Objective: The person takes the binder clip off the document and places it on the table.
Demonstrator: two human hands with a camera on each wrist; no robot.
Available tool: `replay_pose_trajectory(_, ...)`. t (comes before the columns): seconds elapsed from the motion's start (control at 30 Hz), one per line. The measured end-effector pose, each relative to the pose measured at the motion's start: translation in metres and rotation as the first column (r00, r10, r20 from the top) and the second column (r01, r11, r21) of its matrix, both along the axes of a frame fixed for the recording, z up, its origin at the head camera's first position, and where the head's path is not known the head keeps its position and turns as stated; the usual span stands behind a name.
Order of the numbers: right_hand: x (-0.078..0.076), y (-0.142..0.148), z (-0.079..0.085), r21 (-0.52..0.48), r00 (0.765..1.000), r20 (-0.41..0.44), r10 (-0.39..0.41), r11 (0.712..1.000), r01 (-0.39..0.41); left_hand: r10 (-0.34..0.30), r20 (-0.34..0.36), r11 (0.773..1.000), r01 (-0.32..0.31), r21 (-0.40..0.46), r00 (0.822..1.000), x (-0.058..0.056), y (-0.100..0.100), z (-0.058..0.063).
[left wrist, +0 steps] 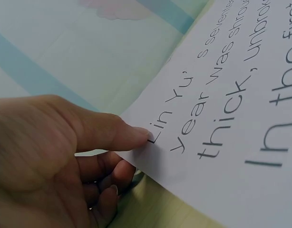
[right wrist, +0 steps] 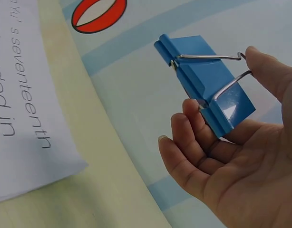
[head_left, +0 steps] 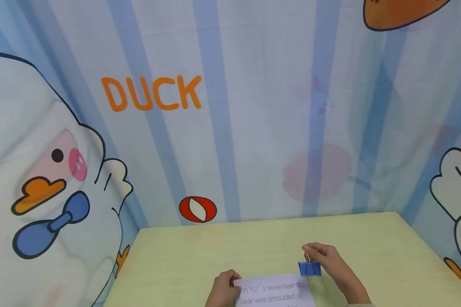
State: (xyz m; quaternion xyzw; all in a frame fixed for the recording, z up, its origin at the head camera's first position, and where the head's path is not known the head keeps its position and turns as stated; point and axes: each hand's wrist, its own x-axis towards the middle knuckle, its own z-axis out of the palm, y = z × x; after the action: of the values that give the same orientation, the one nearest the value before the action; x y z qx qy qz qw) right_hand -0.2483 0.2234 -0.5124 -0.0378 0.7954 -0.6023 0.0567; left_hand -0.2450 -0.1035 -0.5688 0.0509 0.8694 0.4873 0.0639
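My left hand (head_left: 224, 289) pinches the upper left corner of a white sheet of paper (head_left: 272, 294) printed with large text. In the left wrist view the thumb lies on the printed side, with the other fingers curled behind and below. My right hand (head_left: 333, 263) holds a blue binder clip (head_left: 309, 269) by its wire handles, beside the paper's upper right corner. The right wrist view shows the thumb on a silver handle of the binder clip (right wrist: 210, 78), its body apart from the paper (right wrist: 32, 133). The paper's lower part is out of the head view.
A pale yellow table (head_left: 184, 251) lies beneath both hands. Behind it hangs a light blue and white striped curtain (head_left: 253, 128) with printed ducks and the word DUCK. The curtain also covers the left and right sides.
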Motion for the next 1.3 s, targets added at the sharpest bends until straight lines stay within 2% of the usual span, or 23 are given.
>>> replay_pose_trajectory(0.13, 0.004, 0.009, 0.000, -0.040, 0.999, 0.009, -0.048, 0.998, 0.048, 0.006, 0.003, 1.000, -0.006, -0.005, 1.000, 0.000, 0.000, -0.001)
replay_pose_trajectory(0.3, 0.009, 0.024, 0.002, -0.065, 0.998, 0.009, -0.067, 0.996, 0.067, 0.005, 0.002, 1.000, -0.005, -0.005, 1.000, -0.001, 0.000, -0.002)
replay_pose_trajectory(0.63, 0.013, 0.046, 0.003, -0.029, 0.989, 0.074, -0.131, 0.991, 0.134, 0.019, 0.033, 1.000, -0.019, -0.018, 0.999, -0.002, 0.000, -0.002)
replay_pose_trajectory(0.93, 0.016, 0.060, 0.006, -0.001, 0.989, 0.080, -0.128, 0.992, 0.128, 0.012, -0.012, 1.000, -0.013, -0.023, 1.000, -0.002, 0.001, -0.001)
replay_pose_trajectory(1.3, 0.019, 0.073, -0.003, 0.016, 0.983, 0.151, -0.109, 0.994, 0.108, 0.022, 0.023, 1.000, -0.022, -0.023, 0.999, 0.001, 0.003, 0.000)
